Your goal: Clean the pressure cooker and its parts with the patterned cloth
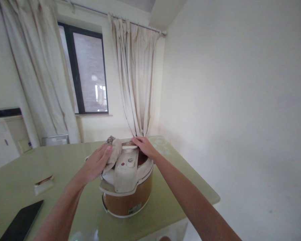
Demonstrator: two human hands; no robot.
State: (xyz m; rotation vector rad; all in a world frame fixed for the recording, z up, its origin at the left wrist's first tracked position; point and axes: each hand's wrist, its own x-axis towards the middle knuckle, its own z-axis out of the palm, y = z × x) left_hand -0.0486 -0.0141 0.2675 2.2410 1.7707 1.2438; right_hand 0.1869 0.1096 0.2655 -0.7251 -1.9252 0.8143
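In front of me on the table is an electric pressure cooker (125, 197) with a brown body and a white lid (126, 174). A round valve (130, 162) and a small red button sit on the lid. My left hand (97, 163) is closed on a bunched cloth (116, 152), pale with a dark patterned end, and presses it against the left part of the lid. My right hand (144, 146) grips the far edge of the cooker, by the lid handle (129, 146); its fingertips are partly hidden. Under my hands, part of the lid's dark reddish top shows.
The green glossy table (72, 167) carries a dark flat tablet-like object (21, 221) at front left and a small thin brown-and-white item (43, 182) beyond it. A white wall (228, 117) rises close on the right. Curtains (137, 73) and a window stand behind.
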